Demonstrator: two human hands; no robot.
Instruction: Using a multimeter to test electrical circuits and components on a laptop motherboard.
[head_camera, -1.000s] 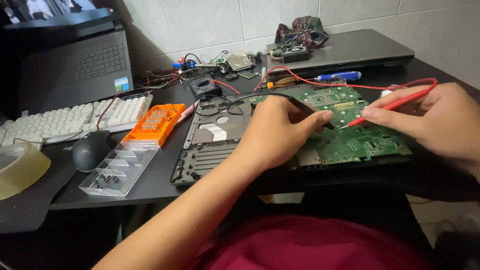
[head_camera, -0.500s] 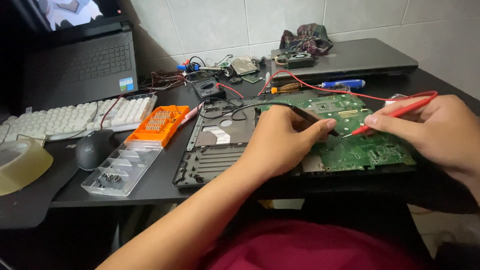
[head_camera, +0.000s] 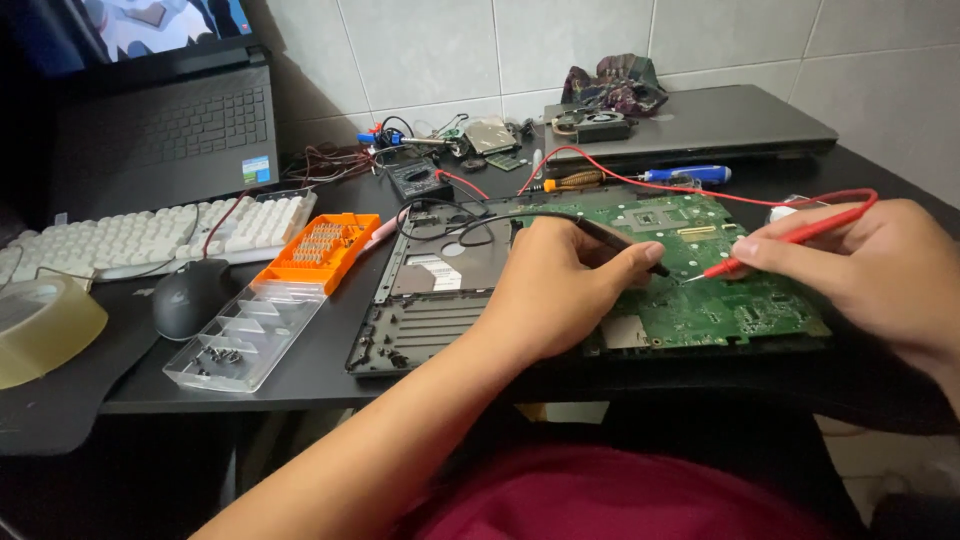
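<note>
Probes are held over a green circuit board (head_camera: 700, 290) lying at the near right of the bench (head_camera: 330, 385). The black probe (head_camera: 620, 240) is pinched in the closed left hand (head_camera: 560, 290), the red probe (head_camera: 790, 240) in the closed right hand (head_camera: 870, 270); both tips are set close together on the board.

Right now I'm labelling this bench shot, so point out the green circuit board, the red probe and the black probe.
Green circuit board (head_camera: 745, 310): head view, bare lower right area.
Red probe (head_camera: 800, 238): head view, mid shaft, right hand.
Black probe (head_camera: 610, 236): head view, shaft above left thumb.
</note>
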